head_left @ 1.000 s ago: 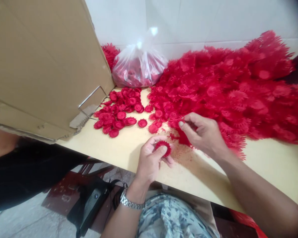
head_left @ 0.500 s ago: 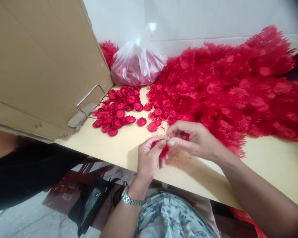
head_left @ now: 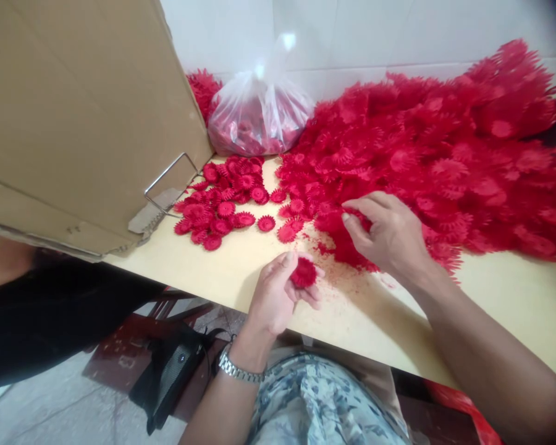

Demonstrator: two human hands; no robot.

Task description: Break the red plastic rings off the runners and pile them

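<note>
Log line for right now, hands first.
left hand: holding red disc | right hand: at large red pile | tied plastic bag: beside pile

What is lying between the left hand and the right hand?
Red crumbs on the table and, nearer the right hand, the edge of the red pile; the head view shows it.

Pile [head_left: 445, 167]: red. Held disc [head_left: 303, 272]: darker red. Bag [head_left: 262, 117]: clear-whitish, red showing through. Table [head_left: 222, 272] was pale yellow, red specks near the pile. Box [head_left: 88, 117]: plain brown. Wall [head_left: 352, 37]: whitish. Shirt [head_left: 324, 402] was pale with a blue-grey leafy print. Watch [head_left: 241, 369]: silver.
</note>
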